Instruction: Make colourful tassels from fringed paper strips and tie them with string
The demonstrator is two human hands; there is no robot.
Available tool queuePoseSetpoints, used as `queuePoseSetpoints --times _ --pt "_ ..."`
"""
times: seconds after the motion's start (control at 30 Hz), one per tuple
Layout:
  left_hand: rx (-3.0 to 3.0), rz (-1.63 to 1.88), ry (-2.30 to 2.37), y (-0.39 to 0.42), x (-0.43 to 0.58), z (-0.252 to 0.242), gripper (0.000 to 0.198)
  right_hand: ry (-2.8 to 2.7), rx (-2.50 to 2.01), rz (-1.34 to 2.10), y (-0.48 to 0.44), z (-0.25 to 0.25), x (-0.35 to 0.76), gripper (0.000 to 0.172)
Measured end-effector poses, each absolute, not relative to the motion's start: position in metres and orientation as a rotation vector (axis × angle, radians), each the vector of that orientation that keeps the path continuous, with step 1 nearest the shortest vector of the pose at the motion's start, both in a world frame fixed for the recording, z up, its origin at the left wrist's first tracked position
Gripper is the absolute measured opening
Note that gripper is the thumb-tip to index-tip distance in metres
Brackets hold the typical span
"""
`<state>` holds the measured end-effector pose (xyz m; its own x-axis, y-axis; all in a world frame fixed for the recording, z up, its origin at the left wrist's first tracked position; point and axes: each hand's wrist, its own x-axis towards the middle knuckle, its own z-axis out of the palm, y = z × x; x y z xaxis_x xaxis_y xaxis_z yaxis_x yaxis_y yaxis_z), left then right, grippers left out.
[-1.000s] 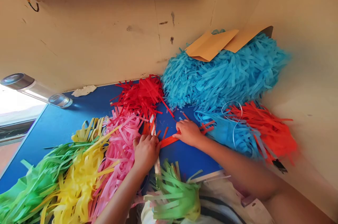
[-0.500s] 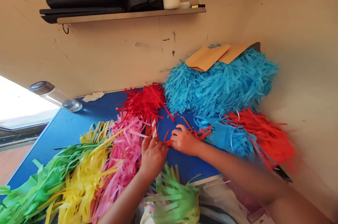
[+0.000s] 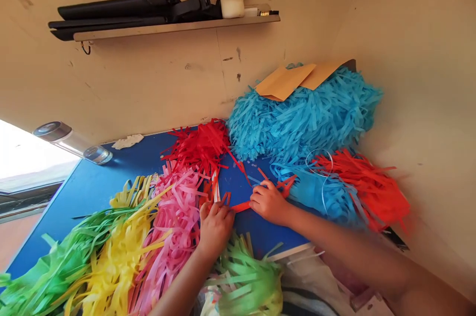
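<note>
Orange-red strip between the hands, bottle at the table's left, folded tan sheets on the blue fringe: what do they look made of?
Orange-red strip: probably tissue or crepe paper, fairly matte; it looks thin and flat.
Bottle: glossy glass or clear plastic, see-through; I can't tell which.
Tan sheets: likely card or stiff paper, matte, with straight edges.

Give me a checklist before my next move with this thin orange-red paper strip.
1. Right hand on the thin orange-red paper strip: ok, the strip reaches it.
2. Grip of the left hand: cannot tell, the hold is hidden.
3. Strip between the hands unbroken: ok, one continuous visible span.
4. Flat blue tabletop uncluttered around the right hand: not ok, other orange-red paper strips lie just beyond it.
5. Clear cylindrical bottle with grey cap apart from both hands: ok, far left.
</note>
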<state>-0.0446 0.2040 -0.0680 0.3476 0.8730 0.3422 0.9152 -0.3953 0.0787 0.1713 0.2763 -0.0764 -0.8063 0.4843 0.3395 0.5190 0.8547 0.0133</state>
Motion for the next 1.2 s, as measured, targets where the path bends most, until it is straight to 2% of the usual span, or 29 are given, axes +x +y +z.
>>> queuePoseSetpoints --times 0.17,0.4,0.6,0.83,0.93,1.07,1.2 --pt "-2.538 -0.532 -1.73 0.206 -0.059 -0.068 0.021 -2.639 -0.778 0.021 0.28 -0.085 0.187 0.018" --pt "-2.539 -0.671 -1.938 0.211 -0.066 -0.074 0.023 -2.502 -1.146 0.49 0.289 -0.08 0.194 0.011" --pt "-2.474 -0.666 -2.036 0.214 -0.062 -0.076 0.026 -2.413 -1.298 0.625 0.291 -0.076 0.188 0.02" --pt "-2.47 -0.436 -2.093 0.223 -0.058 -0.067 0.022 -2.495 -1.505 0.587 0.297 -0.069 0.178 0.02" --pt "-2.527 -0.428 -2.016 0.223 -0.058 -0.062 0.015 -2.483 -1.509 0.527 0.296 -0.066 0.177 0.014" --pt "-2.615 -0.426 -1.762 0.22 -0.059 -0.06 0.029 -2.645 -1.027 0.302 0.289 -0.068 0.175 0.007" --pt "-2.62 -0.389 -1.689 0.22 -0.054 -0.056 0.03 -2.798 -0.691 -0.019 0.286 -0.073 0.165 0.022"
